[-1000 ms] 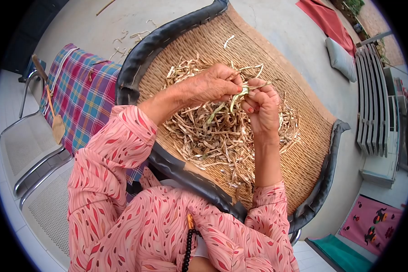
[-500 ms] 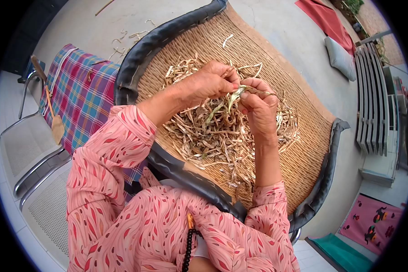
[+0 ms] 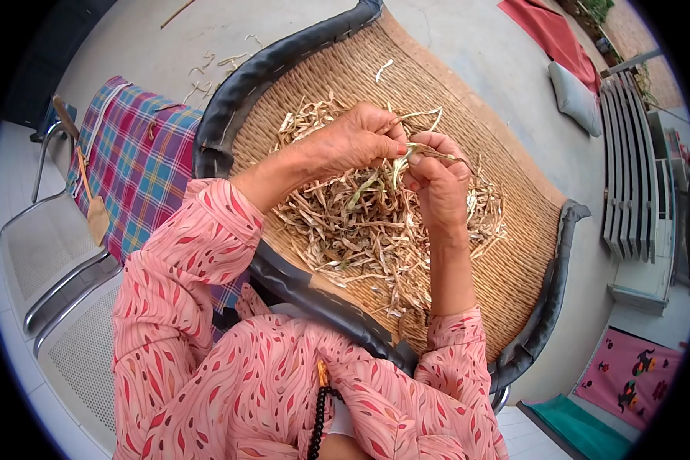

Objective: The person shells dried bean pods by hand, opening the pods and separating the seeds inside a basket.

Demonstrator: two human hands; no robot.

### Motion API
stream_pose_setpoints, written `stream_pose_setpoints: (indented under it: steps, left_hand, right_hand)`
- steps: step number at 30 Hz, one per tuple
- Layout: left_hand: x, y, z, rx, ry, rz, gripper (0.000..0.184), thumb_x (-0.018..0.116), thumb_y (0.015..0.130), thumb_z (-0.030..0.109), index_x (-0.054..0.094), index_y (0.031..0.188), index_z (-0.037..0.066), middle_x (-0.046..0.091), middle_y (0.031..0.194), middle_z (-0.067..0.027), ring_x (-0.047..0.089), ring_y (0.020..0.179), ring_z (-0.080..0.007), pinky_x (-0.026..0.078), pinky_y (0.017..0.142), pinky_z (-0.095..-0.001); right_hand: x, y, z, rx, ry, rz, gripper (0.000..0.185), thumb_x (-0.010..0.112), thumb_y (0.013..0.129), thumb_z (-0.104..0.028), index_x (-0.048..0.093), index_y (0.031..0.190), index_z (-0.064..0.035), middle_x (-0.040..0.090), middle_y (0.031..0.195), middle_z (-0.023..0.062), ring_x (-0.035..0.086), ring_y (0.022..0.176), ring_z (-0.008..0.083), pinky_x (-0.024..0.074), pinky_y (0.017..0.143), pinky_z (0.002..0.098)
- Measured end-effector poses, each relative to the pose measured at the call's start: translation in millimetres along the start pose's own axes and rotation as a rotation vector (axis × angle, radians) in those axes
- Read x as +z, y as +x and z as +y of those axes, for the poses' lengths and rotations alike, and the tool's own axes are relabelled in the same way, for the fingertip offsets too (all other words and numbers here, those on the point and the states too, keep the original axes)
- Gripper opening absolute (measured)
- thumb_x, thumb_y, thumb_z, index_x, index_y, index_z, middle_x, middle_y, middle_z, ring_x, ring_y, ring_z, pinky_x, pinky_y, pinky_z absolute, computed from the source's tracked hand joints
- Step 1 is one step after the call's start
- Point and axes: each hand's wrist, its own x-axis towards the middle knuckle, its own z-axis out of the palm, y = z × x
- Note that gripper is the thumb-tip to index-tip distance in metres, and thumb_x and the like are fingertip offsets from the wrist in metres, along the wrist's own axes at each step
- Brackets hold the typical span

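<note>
From here I see a dry pod [image 3: 398,170] pinched between the left hand [image 3: 353,142] and right hand [image 3: 443,181], above a pod pile [image 3: 364,222] on a black-rimmed woven tray [image 3: 525,238]. The right thumb has shifted higher than a second ago, suggesting a closer working grip. I can read no writing.

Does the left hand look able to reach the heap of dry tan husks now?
Probably yes: the left hand is above the heap, nothing visible between them, though its grip seems occupied.
</note>
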Motion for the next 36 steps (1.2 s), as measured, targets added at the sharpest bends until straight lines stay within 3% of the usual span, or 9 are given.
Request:
stream_pose_setpoints:
  steps: [5,8,14,20,23,26,30,31,36]
  left_hand:
    - [3.3,-2.3,7.7,-0.011,0.11,0.071,0.021,0.066,0.082,0.022,0.057,0.078,0.003,0.049,0.058,0.0031,0.038,0.046,-0.0012,0.027,0.037,-0.0173]
    - [-1.6,1.5,-5.8,0.086,0.198,-0.03,0.02,0.067,0.081,0.02,0.057,0.077,0.003,0.049,0.059,0.0039,0.039,0.048,-0.0012,0.029,0.04,-0.0178]
    - [-2.9,2.8,-9.0,0.164,0.312,0.053,0.015,0.065,0.081,0.013,0.055,0.074,0.004,0.047,0.061,0.0051,0.037,0.05,-0.0014,0.029,0.042,-0.0176]
    - [3.2,-1.3,-0.6,-0.041,-0.132,0.005,0.013,0.063,0.083,0.012,0.055,0.078,0.004,0.046,0.058,0.0046,0.037,0.045,-0.0019,0.026,0.038,-0.0169]
    - [0.1,-0.9,0.7,-0.083,-0.211,-0.023,0.015,0.063,0.084,0.014,0.054,0.079,0.004,0.046,0.056,0.0038,0.037,0.043,-0.0022,0.024,0.035,-0.0167]
    - [1.6,0.2,1.7,-0.078,-0.075,-0.004,0.015,0.064,0.083,0.014,0.054,0.077,0.005,0.047,0.056,0.0029,0.037,0.042,-0.0017,0.024,0.034,-0.0161]
    - [2.1,0.4,5.8,-0.082,-0.022,0.054,0.011,0.065,0.079,0.007,0.055,0.076,0.004,0.049,0.057,0.0027,0.037,0.041,-0.0013,0.024,0.034,-0.0163]
    - [0.8,1.6,4.3,-0.076,-0.038,0.08,0.01,0.065,0.073,0.002,0.055,0.075,0.004,0.049,0.059,0.0028,0.038,0.042,-0.0014,0.025,0.035,-0.0165]
    - [-1.7,1.2,2.1,-0.046,0.159,0.039,0.011,0.063,0.067,-0.001,0.056,0.075,0.003,0.052,0.066,0.0017,0.045,0.056,-0.0023,0.033,0.046,-0.0167]
  right_hand:
    - [1.2,0.2,-4.2,-0.079,-0.126,0.073,0.019,0.055,0.075,0.004,0.055,0.094,0.0022,0.058,0.073,0.0039,0.047,0.053,0.0064,0.0394,0.046,0.0204]
    - [5.7,-2.5,-5.4,-0.114,-0.188,0.077,0.019,0.055,0.076,0.004,0.055,0.095,0.0022,0.058,0.075,0.0045,0.047,0.053,0.0061,0.0398,0.046,0.0202]
    - [9.2,-1.8,-0.9,-0.088,-0.188,0.025,0.02,0.054,0.076,0.005,0.054,0.096,0.0028,0.058,0.074,0.0054,0.046,0.051,0.0058,0.0396,0.044,0.0207]
    - [-2.8,0.0,-1.8,0.006,0.07,-0.083,0.02,0.05,0.077,0.007,0.053,0.096,0.0029,0.056,0.073,0.0044,0.042,0.05,0.0043,0.0383,0.043,0.0211]
    - [0.3,0.0,-0.7,-0.022,0.087,-0.058,0.02,0.049,0.077,0.007,0.053,0.096,0.0022,0.056,0.074,0.0036,0.042,0.05,0.0044,0.0384,0.044,0.0206]
    - [4.9,-1.6,-1.2,-0.058,0.018,-0.025,0.02,0.051,0.077,0.007,0.053,0.096,0.0016,0.056,0.075,0.0033,0.044,0.051,0.0047,0.0388,0.044,0.0201]
    - [8.6,-3.0,-1.0,-0.096,-0.081,-0.001,0.018,0.052,0.077,0.007,0.054,0.094,0.0016,0.056,0.076,0.0038,0.046,0.052,0.005,0.0393,0.044,0.0196]
    - [11.5,-3.9,-1.7,-0.089,-0.06,0.002,0.017,0.051,0.077,0.008,0.055,0.093,0.0018,0.056,0.075,0.0044,0.045,0.052,0.0051,0.0393,0.044,0.0195]
    - [9.8,-0.1,2.1,-0.159,-0.106,0.049,0.017,0.051,0.076,0.008,0.055,0.092,0.0022,0.057,0.074,0.005,0.045,0.052,0.0056,0.039,0.045,0.0193]
